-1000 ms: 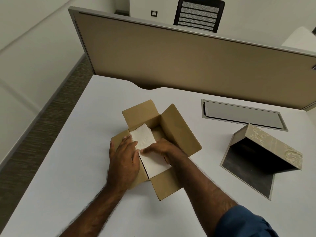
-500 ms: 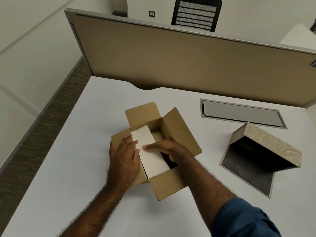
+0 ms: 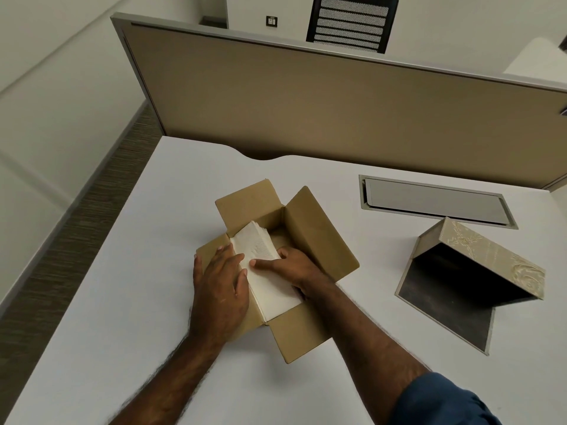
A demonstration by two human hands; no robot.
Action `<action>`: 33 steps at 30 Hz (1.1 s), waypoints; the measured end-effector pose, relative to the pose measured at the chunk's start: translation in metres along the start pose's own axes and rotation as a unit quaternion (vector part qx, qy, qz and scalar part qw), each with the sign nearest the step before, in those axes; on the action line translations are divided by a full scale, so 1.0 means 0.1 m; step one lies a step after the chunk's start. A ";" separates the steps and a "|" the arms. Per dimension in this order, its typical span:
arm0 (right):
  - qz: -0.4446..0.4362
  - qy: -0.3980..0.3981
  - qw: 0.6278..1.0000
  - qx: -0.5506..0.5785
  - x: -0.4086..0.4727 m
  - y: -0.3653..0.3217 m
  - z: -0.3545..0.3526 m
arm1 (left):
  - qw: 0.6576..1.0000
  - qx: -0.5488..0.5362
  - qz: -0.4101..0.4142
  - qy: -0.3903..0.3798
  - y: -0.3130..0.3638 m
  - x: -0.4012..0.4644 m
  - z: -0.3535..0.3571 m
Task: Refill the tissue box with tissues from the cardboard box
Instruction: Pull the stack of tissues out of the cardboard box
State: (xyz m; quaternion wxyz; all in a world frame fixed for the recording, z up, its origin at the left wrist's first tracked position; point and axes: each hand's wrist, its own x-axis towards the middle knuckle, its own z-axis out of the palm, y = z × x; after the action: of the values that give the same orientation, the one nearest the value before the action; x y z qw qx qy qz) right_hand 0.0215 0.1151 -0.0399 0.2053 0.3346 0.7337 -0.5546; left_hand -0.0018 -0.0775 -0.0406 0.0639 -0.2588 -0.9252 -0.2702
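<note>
An open brown cardboard box (image 3: 319,234) sits mid-table with its flaps spread. A white stack of tissues (image 3: 260,250) stands tilted against its left inner wall, its far end raised above the rim. My left hand (image 3: 219,280) lies flat over the box's left wall, fingertips touching the stack's left side. My right hand (image 3: 291,268) reaches inside the box and grips the stack from the right, thumb on its top face. The beige patterned tissue box (image 3: 478,271) stands to the right, its lid hinged open over a dark interior.
The white table (image 3: 122,302) ends at a tan partition panel (image 3: 337,111) at the back. A grey cable hatch (image 3: 435,202) is set into the table behind the tissue box. A black chair back (image 3: 351,23) shows beyond the partition. Floor lies to the left.
The stack has tipped up onto its side and its far end has risen above the box rim. My right hand has slid deeper under and around it. My left hand stayed put.
</note>
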 end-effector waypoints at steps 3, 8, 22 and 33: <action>-0.062 0.025 0.996 -0.054 -0.01 0.04 0.03 | 1.000 0.007 0.001 -0.001 -0.01 0.00 0.00; -0.101 0.067 0.987 -0.109 0.01 0.06 0.08 | 1.000 0.012 0.005 0.004 -0.02 -0.01 0.00; -0.165 0.130 0.978 0.002 -0.37 -0.06 -0.07 | 1.000 -0.017 -0.015 -0.007 0.04 0.01 -0.07; -0.150 -0.068 0.946 0.279 -1.02 -0.22 -0.49 | 0.876 -0.393 -0.265 -0.093 0.52 0.15 -0.59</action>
State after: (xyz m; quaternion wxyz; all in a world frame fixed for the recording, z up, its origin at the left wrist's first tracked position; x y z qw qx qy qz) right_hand 0.0798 0.1316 0.0584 0.0671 0.2261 0.5753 -0.7832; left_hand 0.0108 -0.0643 0.0373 -0.2038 -0.0316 -0.7784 -0.5929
